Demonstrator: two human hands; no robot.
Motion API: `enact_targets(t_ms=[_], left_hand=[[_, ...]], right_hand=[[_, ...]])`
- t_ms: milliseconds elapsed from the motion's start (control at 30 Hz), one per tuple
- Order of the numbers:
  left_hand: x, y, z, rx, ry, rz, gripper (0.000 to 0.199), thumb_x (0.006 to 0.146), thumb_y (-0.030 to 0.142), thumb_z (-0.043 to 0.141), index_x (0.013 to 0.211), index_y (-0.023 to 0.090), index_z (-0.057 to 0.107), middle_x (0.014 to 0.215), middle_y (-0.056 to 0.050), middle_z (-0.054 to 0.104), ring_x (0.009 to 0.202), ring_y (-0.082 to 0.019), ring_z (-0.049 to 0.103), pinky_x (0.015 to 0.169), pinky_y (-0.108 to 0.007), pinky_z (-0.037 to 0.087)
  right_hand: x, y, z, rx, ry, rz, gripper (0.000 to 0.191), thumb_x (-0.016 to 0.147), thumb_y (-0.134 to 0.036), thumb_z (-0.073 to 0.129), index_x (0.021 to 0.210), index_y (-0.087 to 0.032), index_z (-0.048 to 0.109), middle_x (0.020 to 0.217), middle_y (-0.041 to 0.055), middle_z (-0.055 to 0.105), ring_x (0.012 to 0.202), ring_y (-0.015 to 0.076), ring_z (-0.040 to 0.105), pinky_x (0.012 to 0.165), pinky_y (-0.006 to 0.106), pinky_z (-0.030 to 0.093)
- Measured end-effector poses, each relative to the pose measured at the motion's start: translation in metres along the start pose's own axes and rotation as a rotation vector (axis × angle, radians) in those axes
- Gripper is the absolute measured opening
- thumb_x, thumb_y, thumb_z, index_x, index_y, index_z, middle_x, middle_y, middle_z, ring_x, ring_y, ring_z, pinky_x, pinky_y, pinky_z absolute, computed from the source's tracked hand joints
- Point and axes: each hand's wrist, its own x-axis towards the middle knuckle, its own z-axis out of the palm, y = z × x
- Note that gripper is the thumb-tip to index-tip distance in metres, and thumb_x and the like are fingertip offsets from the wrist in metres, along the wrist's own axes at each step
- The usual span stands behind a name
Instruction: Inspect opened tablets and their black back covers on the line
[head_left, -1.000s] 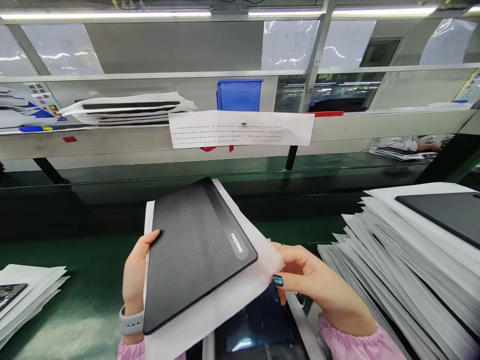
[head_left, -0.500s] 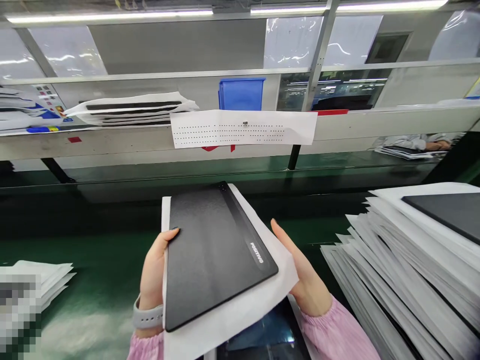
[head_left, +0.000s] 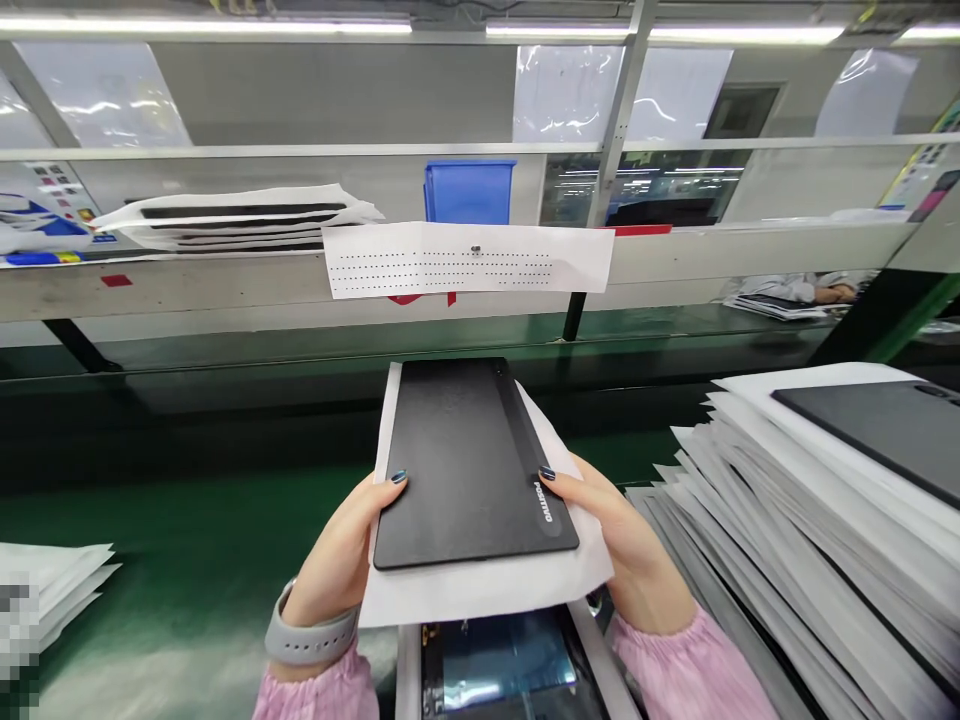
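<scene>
A black tablet-like panel [head_left: 465,470] with POSITIVO lettering lies on a white sheet [head_left: 487,595], both held up in front of me. My left hand [head_left: 337,555] grips their left edge, thumb on the panel and fingers hidden beneath. On the right edge, my right hand [head_left: 626,540] holds them the same way, its thumb beside the lettering. Below the sheet, an open device [head_left: 510,665] with a shiny bluish part sits in a light grey frame, partly covered.
At the right rises a tall stack of white sheets [head_left: 817,500] topped by another dark panel [head_left: 877,430]. White sheets [head_left: 60,590] lie at the left on the green surface [head_left: 187,620]. Ahead runs a shelf [head_left: 247,285] with a blue bin [head_left: 470,192].
My right hand has closed on the right edge, its thumb now on the panel. Panel and sheet have turned straighter and shifted right, showing more of the device below. The view has shifted slightly.
</scene>
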Motion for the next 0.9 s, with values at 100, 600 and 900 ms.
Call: enact_targets(t_ms=[100,600,900], left_hand=[[0.002,0.000,-0.004,0.041,0.011,0.019,0.020,0.074,0.025,0.079,0.093,0.017,0.077,0.077,-0.002,0.077,0.078,-0.023,0.074,0.065,-0.026,0.058],[0.000,0.002,-0.008,0.085,-0.032,0.051,0.030,0.072,0.031,0.085,0.097,0.017,0.079,0.090,-0.004,0.080,0.078,-0.021,0.074,0.065,-0.023,0.058],[-0.001,0.000,-0.012,0.044,0.037,0.037,0.039,0.076,0.032,0.082,0.112,0.019,0.077,0.102,-0.005,0.080,0.106,-0.031,0.072,0.094,-0.035,0.059]], right_hand=[[-0.001,-0.004,0.002,-0.024,0.023,-0.043,0.062,0.077,-0.023,0.080,0.134,-0.027,0.060,0.122,0.0058,0.075,0.100,0.0273,0.075,0.085,0.036,0.059],[0.004,-0.006,-0.001,-0.117,0.076,-0.013,0.074,0.076,-0.025,0.082,0.140,-0.040,0.047,0.111,-0.0021,0.076,0.083,0.0206,0.074,0.072,0.031,0.059],[0.010,-0.003,-0.006,-0.107,-0.082,0.017,0.022,0.073,-0.036,0.087,0.085,-0.020,0.079,0.084,0.0025,0.078,0.076,0.0170,0.073,0.074,0.024,0.058]])
